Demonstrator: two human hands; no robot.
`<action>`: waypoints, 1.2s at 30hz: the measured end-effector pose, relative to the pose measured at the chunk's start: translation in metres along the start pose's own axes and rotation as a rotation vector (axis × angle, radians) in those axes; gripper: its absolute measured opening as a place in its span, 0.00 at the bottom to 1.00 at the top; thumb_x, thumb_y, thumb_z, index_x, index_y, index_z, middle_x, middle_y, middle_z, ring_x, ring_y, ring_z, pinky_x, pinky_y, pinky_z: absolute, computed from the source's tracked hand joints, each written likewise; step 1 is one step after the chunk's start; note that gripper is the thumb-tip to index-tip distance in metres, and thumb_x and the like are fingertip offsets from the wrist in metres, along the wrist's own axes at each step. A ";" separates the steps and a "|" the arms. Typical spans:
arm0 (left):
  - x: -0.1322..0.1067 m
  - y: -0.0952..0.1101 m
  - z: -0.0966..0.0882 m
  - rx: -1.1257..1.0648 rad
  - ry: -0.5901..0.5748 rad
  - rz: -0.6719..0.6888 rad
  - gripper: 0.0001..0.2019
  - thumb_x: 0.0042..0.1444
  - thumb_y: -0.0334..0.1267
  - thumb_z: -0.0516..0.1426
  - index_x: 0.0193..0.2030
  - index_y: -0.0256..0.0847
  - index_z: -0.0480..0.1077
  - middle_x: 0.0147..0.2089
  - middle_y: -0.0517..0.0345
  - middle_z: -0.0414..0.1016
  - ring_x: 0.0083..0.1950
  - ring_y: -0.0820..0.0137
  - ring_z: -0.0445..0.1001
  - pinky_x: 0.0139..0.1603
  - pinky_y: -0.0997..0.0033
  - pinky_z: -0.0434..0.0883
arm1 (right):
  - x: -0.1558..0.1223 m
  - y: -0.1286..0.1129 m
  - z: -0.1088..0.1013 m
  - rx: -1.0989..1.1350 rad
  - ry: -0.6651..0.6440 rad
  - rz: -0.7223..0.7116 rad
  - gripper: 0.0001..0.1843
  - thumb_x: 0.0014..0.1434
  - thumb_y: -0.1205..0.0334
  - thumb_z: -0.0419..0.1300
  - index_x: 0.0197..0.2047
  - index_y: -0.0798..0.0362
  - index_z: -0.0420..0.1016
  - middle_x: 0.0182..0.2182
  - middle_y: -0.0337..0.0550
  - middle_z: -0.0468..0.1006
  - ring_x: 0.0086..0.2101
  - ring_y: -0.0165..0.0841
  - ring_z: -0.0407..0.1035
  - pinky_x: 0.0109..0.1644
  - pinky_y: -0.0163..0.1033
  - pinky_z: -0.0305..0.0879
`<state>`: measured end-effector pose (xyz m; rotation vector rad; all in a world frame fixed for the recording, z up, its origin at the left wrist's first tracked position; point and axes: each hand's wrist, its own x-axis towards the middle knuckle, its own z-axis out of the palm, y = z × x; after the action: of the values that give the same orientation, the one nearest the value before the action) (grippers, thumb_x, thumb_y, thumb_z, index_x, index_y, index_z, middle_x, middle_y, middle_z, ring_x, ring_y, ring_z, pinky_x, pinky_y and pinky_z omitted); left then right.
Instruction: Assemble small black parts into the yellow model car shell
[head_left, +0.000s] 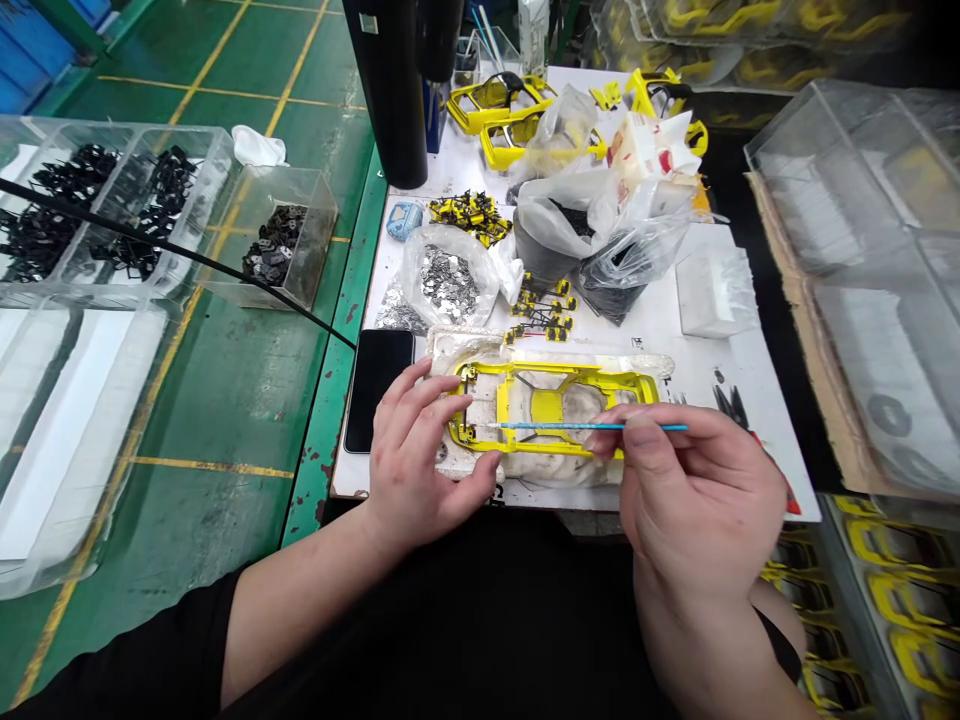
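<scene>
A yellow toy car frame (555, 405) lies on a white foam cradle (450, 350) at the near edge of the white table. My left hand (420, 455) rests on the frame's left end, fingers curled around the cradle and frame. My right hand (690, 490) pinches a thin blue stick (577, 427) that lies level across the frame, its tip pointing left toward the frame's left part.
A black phone (377, 385) lies left of the cradle. Behind are a bag of silver parts (448, 278), small yellow-black pieces (541, 308), plastic bags (600, 230), more yellow frames (499, 105), a black post (394, 90) and a white block (712, 290). Clear bins (112, 200) stand left, trays right.
</scene>
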<state>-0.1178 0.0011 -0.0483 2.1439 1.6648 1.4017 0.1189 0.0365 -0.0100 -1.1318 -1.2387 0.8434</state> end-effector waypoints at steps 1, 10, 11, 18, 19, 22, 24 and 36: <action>0.000 0.000 0.000 0.000 -0.001 0.001 0.25 0.64 0.44 0.71 0.65 0.43 0.73 0.66 0.41 0.81 0.77 0.37 0.74 0.79 0.28 0.72 | 0.001 -0.002 0.000 0.017 -0.002 0.009 0.05 0.70 0.58 0.79 0.46 0.46 0.90 0.40 0.40 0.90 0.32 0.38 0.85 0.37 0.43 0.85; 0.001 0.001 -0.001 -0.021 0.005 -0.010 0.23 0.64 0.41 0.71 0.63 0.43 0.72 0.66 0.40 0.80 0.78 0.38 0.74 0.78 0.28 0.73 | 0.013 -0.004 0.011 0.069 0.091 -0.044 0.05 0.68 0.63 0.80 0.46 0.47 0.91 0.38 0.41 0.90 0.32 0.38 0.86 0.36 0.42 0.85; 0.000 0.001 -0.001 -0.020 0.004 -0.012 0.24 0.64 0.41 0.71 0.63 0.44 0.72 0.66 0.40 0.80 0.78 0.38 0.74 0.78 0.28 0.73 | 0.013 -0.003 0.013 0.064 0.082 -0.053 0.05 0.68 0.64 0.80 0.46 0.47 0.91 0.38 0.40 0.90 0.32 0.37 0.85 0.36 0.41 0.85; -0.001 0.001 0.000 0.002 0.000 -0.006 0.23 0.66 0.40 0.68 0.66 0.44 0.73 0.68 0.41 0.79 0.78 0.38 0.73 0.78 0.29 0.73 | 0.011 0.010 0.021 0.006 0.068 -0.116 0.05 0.69 0.60 0.81 0.46 0.48 0.91 0.35 0.38 0.89 0.29 0.34 0.84 0.36 0.38 0.85; -0.001 0.001 0.000 0.003 0.000 -0.007 0.22 0.66 0.40 0.68 0.65 0.45 0.73 0.67 0.41 0.79 0.78 0.38 0.73 0.78 0.29 0.73 | 0.011 0.010 0.021 0.007 0.061 -0.113 0.05 0.69 0.60 0.81 0.46 0.47 0.91 0.35 0.38 0.89 0.29 0.34 0.84 0.36 0.38 0.85; 0.000 0.001 0.000 0.006 -0.002 -0.009 0.22 0.67 0.40 0.68 0.65 0.44 0.73 0.68 0.41 0.79 0.78 0.38 0.73 0.78 0.28 0.73 | 0.011 0.010 0.021 0.017 0.033 -0.113 0.06 0.69 0.61 0.80 0.48 0.47 0.92 0.36 0.38 0.89 0.31 0.35 0.85 0.37 0.39 0.85; 0.000 0.001 0.000 0.007 -0.004 -0.008 0.21 0.67 0.39 0.68 0.64 0.43 0.73 0.67 0.40 0.79 0.78 0.38 0.73 0.78 0.28 0.73 | 0.011 0.009 0.020 0.009 0.015 -0.116 0.06 0.70 0.62 0.80 0.48 0.46 0.92 0.38 0.39 0.90 0.31 0.35 0.86 0.37 0.39 0.85; 0.000 0.001 -0.001 0.003 -0.007 -0.007 0.21 0.66 0.37 0.68 0.64 0.42 0.73 0.67 0.39 0.79 0.78 0.39 0.73 0.78 0.28 0.73 | 0.010 0.006 0.018 -0.053 0.002 -0.096 0.04 0.70 0.62 0.80 0.48 0.46 0.92 0.39 0.39 0.90 0.33 0.32 0.85 0.41 0.35 0.84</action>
<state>-0.1172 0.0005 -0.0471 2.1397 1.6714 1.3898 0.1032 0.0507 -0.0137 -1.1058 -1.3097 0.7403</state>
